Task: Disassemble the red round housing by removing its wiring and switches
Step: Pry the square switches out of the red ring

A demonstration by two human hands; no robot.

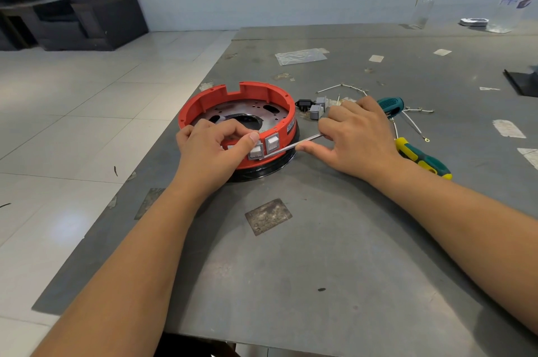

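Observation:
The red round housing [253,92] stands on a black base on the grey table, with a metal plate inside. Two white rocker switches [272,142] sit in its near wall. My left hand [215,147] grips the near rim, thumb pressed on the left switch [256,151]. My right hand [358,135] holds a screwdriver with a teal handle [390,106]; its metal shaft [294,145] reaches to the edge of the left switch. Removed grey switches [318,108], a black socket [304,103] and white wires [413,121] lie behind the housing.
A second yellow-and-teal screwdriver [422,160] lies to the right of my right hand. Tape scraps and a plastic bag [300,56] dot the table. A black object [524,81] sits at the right edge. The table's left edge drops to a tiled floor; dark armchairs stand far left.

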